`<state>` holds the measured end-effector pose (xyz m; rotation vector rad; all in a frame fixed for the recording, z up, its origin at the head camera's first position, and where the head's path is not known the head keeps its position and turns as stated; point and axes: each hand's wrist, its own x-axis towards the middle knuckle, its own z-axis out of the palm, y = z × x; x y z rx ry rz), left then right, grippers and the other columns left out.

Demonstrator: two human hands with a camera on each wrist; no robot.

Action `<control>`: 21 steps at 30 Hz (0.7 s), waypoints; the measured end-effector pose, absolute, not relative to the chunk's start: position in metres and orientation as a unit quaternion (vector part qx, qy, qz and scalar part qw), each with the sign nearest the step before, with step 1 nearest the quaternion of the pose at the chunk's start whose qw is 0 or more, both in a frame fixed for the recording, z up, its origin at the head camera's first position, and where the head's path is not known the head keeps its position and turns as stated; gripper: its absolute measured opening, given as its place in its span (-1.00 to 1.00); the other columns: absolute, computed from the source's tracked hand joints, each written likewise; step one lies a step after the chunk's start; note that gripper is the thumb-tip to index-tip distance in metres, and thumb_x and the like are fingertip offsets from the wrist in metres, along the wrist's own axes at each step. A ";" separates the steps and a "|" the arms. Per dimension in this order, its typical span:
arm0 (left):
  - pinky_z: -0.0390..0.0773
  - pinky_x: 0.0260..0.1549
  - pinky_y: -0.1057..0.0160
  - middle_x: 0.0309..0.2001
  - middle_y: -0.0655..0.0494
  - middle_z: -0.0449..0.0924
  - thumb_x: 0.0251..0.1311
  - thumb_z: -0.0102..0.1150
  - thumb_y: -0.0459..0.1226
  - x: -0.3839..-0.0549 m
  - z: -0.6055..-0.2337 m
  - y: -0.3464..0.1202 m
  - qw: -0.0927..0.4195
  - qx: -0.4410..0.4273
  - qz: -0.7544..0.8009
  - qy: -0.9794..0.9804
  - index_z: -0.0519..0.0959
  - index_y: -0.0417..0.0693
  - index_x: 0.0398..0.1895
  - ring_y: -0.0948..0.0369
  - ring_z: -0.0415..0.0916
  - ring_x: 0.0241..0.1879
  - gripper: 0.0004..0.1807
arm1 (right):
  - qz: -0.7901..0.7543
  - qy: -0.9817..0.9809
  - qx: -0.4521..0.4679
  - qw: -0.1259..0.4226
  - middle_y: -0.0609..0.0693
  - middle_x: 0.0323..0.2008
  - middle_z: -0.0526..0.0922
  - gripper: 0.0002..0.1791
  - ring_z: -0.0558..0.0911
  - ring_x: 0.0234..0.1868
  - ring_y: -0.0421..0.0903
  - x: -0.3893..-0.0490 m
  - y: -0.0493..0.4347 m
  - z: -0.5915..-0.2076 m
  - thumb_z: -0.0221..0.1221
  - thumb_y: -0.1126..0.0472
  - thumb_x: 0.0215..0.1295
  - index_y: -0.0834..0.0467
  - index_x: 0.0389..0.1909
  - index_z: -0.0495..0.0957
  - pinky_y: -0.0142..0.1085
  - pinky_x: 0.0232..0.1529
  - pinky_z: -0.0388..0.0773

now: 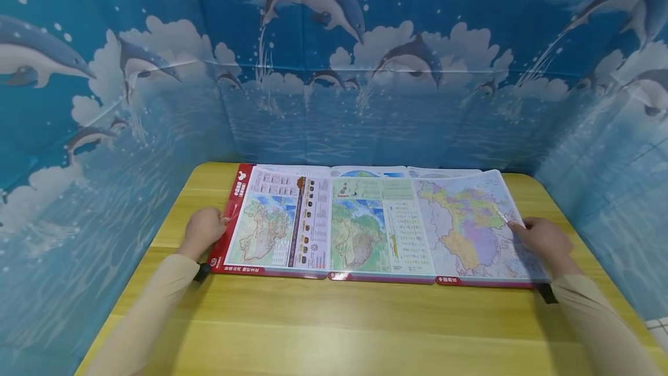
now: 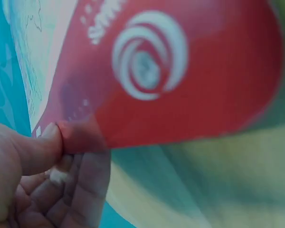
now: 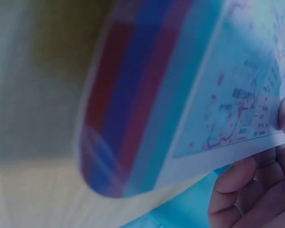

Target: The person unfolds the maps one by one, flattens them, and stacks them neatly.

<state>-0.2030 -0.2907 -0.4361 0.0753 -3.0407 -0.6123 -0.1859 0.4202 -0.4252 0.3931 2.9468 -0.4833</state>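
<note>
A fold-out map [image 1: 360, 237] lies spread across the table in three panels, its left edge a red strip with white lettering. My left hand [image 1: 204, 228] pinches that red edge; in the left wrist view the thumb [image 2: 45, 147] presses on top and the fingers sit beneath. At the opposite end my right hand [image 1: 545, 241] holds the right panel's edge between thumb and fingers. The panel's rounded corner [image 3: 109, 175] appears raised off the wood in the right wrist view. Further layered sheets [image 1: 360, 172] show along the map's far edge.
The map lies on a yellow wood-grain table [image 1: 355, 329] with rounded far corners. A blue curtain [image 1: 334, 115] printed with dolphins and clouds encloses the table at the back and both sides. Dark straps [image 1: 202, 272] sit at the wrists.
</note>
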 end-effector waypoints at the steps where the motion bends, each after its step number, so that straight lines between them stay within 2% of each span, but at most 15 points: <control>1: 0.33 -0.66 0.23 -0.72 0.03 0.36 0.23 0.16 -0.24 -0.205 -0.436 -0.289 0.017 0.029 -0.194 -0.980 0.44 -0.16 -0.71 0.12 0.33 -0.64 -0.65 | -0.155 0.976 0.134 0.066 0.50 0.01 0.42 -0.15 0.49 -0.22 0.29 -0.189 0.419 -0.426 -0.09 -0.32 0.33 0.45 0.14 0.35 0.06 -0.41 0.33; 7: 0.47 -0.61 0.14 -0.66 -0.05 0.45 0.16 0.20 -0.26 -0.217 -0.432 -0.280 0.014 0.054 -0.157 -0.986 0.48 -0.26 -0.65 0.06 0.44 -0.59 -0.69 | -0.141 0.977 0.148 0.066 0.49 -0.05 0.45 -0.30 0.48 -0.26 0.28 -0.208 0.408 -0.430 -0.03 -0.18 0.37 0.44 0.09 0.37 0.10 -0.40 0.33; 13: 0.55 -0.50 0.03 -0.49 -0.21 0.55 0.07 0.27 -0.27 -0.229 -0.435 -0.272 0.012 0.070 -0.117 -0.991 0.54 -0.42 -0.45 -0.03 0.50 -0.48 -0.71 | -0.132 0.976 0.165 0.057 0.50 -0.05 0.45 -0.36 0.48 -0.20 0.35 -0.221 0.401 -0.434 -0.02 -0.12 0.38 0.43 0.07 0.39 0.16 -0.37 0.31; 17: 0.56 -0.47 0.03 -0.46 -0.22 0.54 0.06 0.31 -0.24 -0.235 -0.436 -0.270 0.016 0.083 -0.100 -0.991 0.54 -0.44 -0.40 -0.04 0.50 -0.46 -0.67 | -0.131 0.977 0.165 0.029 0.40 -0.32 0.53 -0.46 0.51 -0.34 0.30 -0.225 0.401 -0.440 0.00 -0.12 0.37 0.37 -0.20 0.49 0.09 -0.47 0.30; 21: 0.55 -0.44 0.02 -0.46 -0.22 0.53 0.10 0.30 -0.22 -0.239 -0.436 -0.269 0.016 0.092 -0.091 -0.992 0.53 -0.44 -0.39 -0.04 0.49 -0.44 -0.65 | -0.130 0.976 0.176 0.012 0.16 -0.61 0.42 -0.48 0.44 -0.51 0.12 -0.227 0.402 -0.445 0.02 -0.15 0.35 0.22 -0.56 0.38 -0.03 -0.52 0.24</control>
